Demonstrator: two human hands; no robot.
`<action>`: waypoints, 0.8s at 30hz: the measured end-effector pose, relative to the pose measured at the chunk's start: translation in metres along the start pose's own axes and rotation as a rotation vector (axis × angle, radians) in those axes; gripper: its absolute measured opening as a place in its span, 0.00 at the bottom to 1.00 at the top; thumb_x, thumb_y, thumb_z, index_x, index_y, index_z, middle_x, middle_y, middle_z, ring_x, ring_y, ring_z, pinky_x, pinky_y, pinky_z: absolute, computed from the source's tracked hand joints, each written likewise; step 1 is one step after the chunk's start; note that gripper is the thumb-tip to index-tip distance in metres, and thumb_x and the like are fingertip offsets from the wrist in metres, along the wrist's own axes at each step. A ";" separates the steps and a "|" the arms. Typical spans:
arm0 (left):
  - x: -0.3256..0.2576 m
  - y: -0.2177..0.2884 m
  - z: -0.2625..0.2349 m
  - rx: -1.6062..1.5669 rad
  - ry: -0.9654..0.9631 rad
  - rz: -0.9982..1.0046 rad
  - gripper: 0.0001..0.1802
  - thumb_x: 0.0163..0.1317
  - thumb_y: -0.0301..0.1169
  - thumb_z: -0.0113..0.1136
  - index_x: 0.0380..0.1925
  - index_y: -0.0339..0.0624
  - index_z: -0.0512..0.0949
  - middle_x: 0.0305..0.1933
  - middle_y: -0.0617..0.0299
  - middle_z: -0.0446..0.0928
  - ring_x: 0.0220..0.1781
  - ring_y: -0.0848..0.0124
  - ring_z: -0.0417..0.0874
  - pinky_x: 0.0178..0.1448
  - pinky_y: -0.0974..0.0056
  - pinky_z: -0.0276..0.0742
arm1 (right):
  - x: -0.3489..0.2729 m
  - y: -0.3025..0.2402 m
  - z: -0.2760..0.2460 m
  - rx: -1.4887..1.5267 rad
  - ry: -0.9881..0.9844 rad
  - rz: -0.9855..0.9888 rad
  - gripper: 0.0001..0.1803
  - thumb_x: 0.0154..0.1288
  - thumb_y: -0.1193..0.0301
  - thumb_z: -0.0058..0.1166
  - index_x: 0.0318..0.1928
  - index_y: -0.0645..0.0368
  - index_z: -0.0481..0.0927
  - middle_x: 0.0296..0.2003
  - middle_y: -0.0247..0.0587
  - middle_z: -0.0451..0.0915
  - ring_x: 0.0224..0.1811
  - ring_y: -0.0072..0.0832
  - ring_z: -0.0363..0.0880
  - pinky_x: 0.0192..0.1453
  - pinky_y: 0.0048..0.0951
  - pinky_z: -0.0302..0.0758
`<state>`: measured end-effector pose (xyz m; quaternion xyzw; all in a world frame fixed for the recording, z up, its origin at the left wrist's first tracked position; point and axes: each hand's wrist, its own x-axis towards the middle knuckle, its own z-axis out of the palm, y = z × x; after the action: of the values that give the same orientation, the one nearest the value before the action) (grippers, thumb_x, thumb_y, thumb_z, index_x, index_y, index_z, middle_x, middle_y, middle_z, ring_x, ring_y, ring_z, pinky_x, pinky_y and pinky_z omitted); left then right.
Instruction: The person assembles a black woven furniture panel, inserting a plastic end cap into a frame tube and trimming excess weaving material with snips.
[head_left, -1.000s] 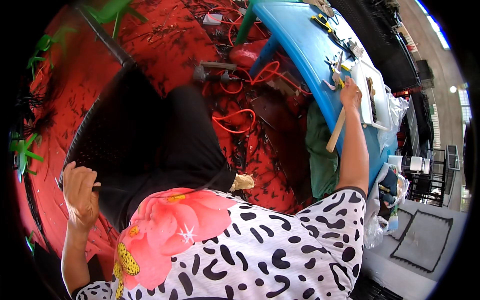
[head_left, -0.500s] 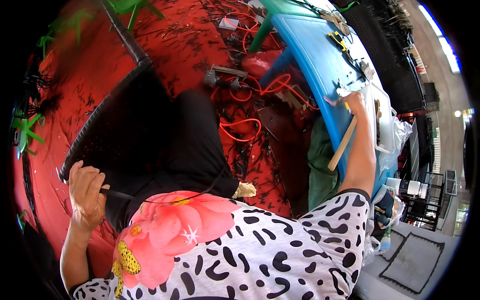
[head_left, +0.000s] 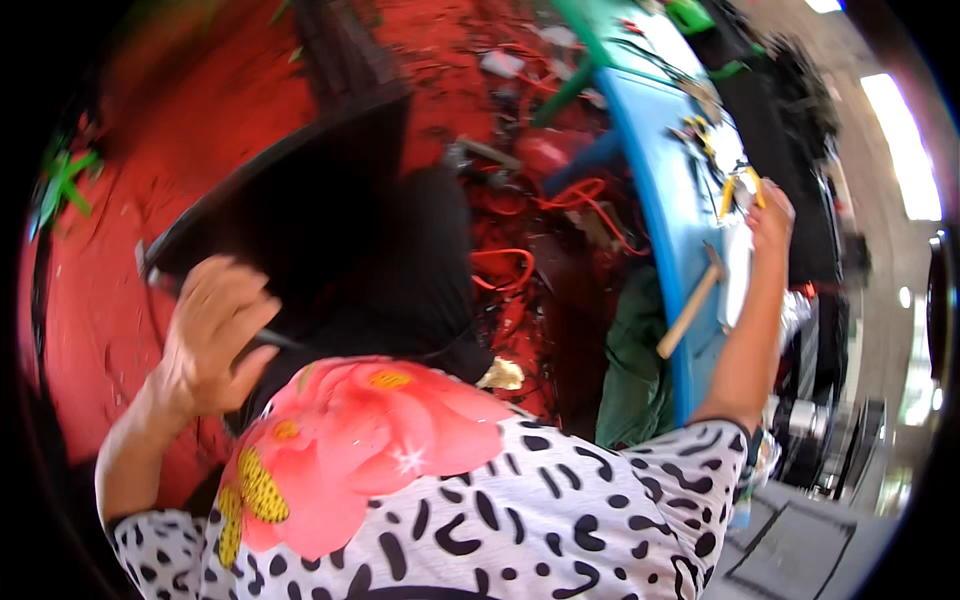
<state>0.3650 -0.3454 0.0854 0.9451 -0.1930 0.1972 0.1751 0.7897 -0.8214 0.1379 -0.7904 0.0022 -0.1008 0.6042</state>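
- Red flooring, littered with dark scraps and orange cable, fills the left and centre; a long blue desk runs along the right side toward the far end.
- Change since the earlier views: the left hand has risen from the near-left edge and now sits higher on the rim of the large black panel. The panel itself appears raised and tilted further up toward the far side.
- Change on the right: the right hand has travelled farther along the desk, past the wooden-handled hammer, which now lies nearer than the hand.
- Judged effect: the panel is being held steady on the left while the right arm reaches among the tools.
- Left fingers: curled and closed around the panel's near edge, gripping it; a thin dark strip shows under the palm.
- Right fingers: bent downward at the desk top, just beside yellow-handled pliers. Contact cannot be told; motion blur hides whether they are closed on anything.
- Black panel position: left of centre, between the left hand and the desk.
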 end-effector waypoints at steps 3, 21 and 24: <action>0.000 0.008 -0.002 -0.289 0.113 -0.151 0.32 0.48 0.33 0.65 0.53 0.32 0.65 0.38 0.50 0.72 0.39 0.56 0.75 0.45 0.57 0.72 | -0.067 -0.033 0.066 0.192 -0.263 -0.175 0.14 0.66 0.69 0.47 0.50 0.61 0.72 0.22 0.29 0.66 0.16 0.12 0.58 0.18 0.13 0.54; -0.037 0.022 0.020 -0.345 0.509 -0.229 0.14 0.52 0.24 0.61 0.40 0.33 0.72 0.25 0.55 0.74 0.25 0.57 0.76 0.26 0.60 0.72 | -0.340 -0.052 0.279 0.514 -1.872 0.080 0.55 0.33 0.55 0.72 0.60 0.73 0.59 0.58 0.52 0.64 0.61 0.40 0.63 0.65 0.37 0.55; -0.046 0.019 0.014 -0.301 0.491 -0.244 0.19 0.52 0.25 0.61 0.44 0.31 0.71 0.23 0.55 0.73 0.24 0.56 0.76 0.25 0.59 0.72 | -0.354 -0.040 0.289 0.664 -1.846 0.279 0.52 0.37 0.61 0.68 0.61 0.72 0.57 0.57 0.54 0.64 0.60 0.40 0.64 0.63 0.38 0.58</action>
<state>0.3221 -0.3538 0.0584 0.8489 -0.0571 0.3661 0.3769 0.4844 -0.4903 0.0489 -0.3422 -0.4047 0.6311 0.5664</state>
